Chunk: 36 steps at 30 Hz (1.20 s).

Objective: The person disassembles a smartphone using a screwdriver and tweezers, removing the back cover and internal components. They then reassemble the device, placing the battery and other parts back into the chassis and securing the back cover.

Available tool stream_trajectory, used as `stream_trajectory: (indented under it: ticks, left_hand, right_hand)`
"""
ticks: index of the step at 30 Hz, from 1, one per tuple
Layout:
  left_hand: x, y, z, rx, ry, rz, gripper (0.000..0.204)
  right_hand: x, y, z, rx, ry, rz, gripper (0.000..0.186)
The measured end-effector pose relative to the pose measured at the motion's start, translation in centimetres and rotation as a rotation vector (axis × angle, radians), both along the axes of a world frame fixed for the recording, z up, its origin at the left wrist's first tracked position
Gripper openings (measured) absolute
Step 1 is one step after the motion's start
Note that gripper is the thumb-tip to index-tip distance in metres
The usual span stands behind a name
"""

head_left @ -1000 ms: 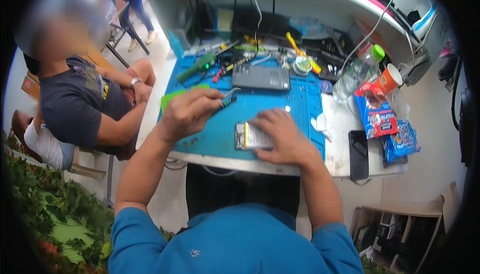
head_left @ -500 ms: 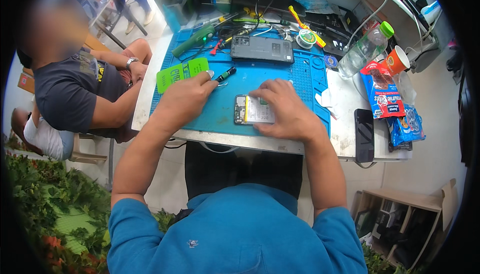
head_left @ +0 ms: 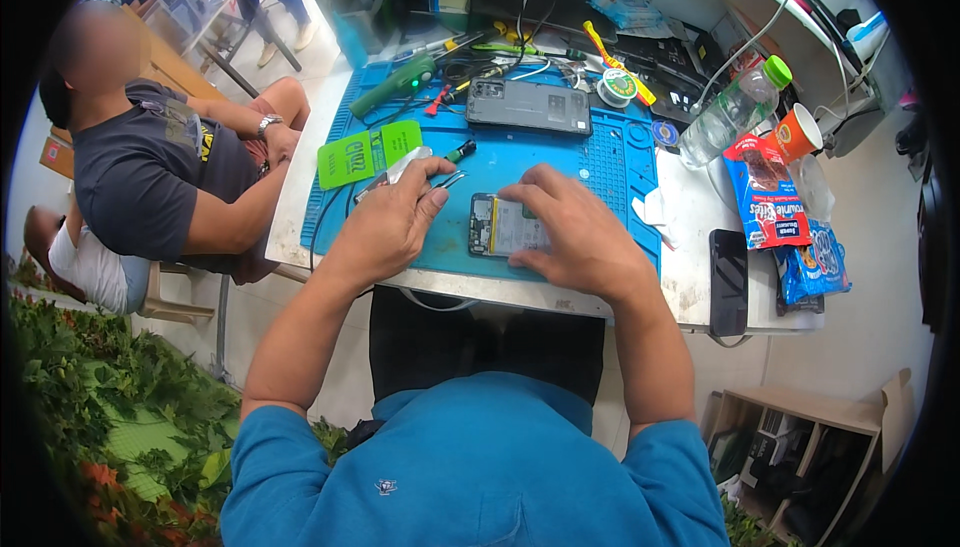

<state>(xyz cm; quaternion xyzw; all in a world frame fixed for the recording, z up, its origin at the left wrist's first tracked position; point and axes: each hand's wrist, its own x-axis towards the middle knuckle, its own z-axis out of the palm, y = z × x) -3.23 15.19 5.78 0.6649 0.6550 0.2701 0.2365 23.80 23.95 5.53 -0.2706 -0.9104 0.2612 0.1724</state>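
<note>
On the blue work mat (head_left: pixel 420 249) lies a phone with its back off (head_left: pixel 482 224), its inner board and pale battery showing. My right hand (head_left: pixel 580 237) holds it down, thumb on the near edge and fingers at the far edge, covering its right part. To its left, my left hand (head_left: pixel 392 227) is closed on slim tweezers (head_left: pixel 453 180), their tips pointing right, above the mat. Just beyond those tips lies a screwdriver (head_left: pixel 462 151) with a dark and green handle. A bright green card (head_left: pixel 368 155) is left of my left hand.
A dark phone back cover (head_left: pixel 528 107) and a solder spool (head_left: pixel 616 88) lie farther back among cables and tools. At right stand a plastic bottle (head_left: pixel 735 112), an orange cup (head_left: pixel 796 133), snack packs (head_left: pixel 768 192) and a black phone (head_left: pixel 728 282). A person (head_left: pixel 150 167) sits at left.
My left hand has drawn back slightly toward me, and the tweezers now show in its fingers. My right hand stays on the opened phone. The view has shifted a little.
</note>
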Motion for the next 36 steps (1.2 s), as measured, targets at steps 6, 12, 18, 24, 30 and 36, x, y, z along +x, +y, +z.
stream_trajectory:
  ticks: [6, 12, 18, 24, 30, 36]
  left_hand:
    - [0.7, -0.8, -1.7, 0.297, -0.017, -0.069, 0.019]
    - [2.5, -2.0, -1.9, 0.321, -0.120, 0.055, 0.023]
    - [3.1, -2.0, -2.9, 0.368, -0.159, 0.070, 0.024]
    - [3.1, -1.9, -3.0, 0.393, -0.116, 0.062, 0.025]
    - [3.2, -1.9, -3.0, 0.395, -0.131, 0.062, 0.025]
    - [3.5, -1.8, -3.0, 0.451, -0.081, 0.043, 0.026]
  right_hand:
    - [-0.1, -0.5, 0.0, 0.023, 0.012, -0.014, 0.074]
    - [-0.2, -0.7, 0.0, 0.051, 0.030, -0.006, 0.073]
    - [-0.2, -0.7, 0.0, 0.040, 0.024, -0.008, 0.074]
    - [-0.2, -0.9, 0.1, 0.021, 0.021, -0.016, 0.074]
    - [-0.2, -0.8, 0.0, 0.046, 0.032, 0.018, 0.072]
    - [-0.2, -0.7, -0.1, 0.056, 0.031, 0.024, 0.071]
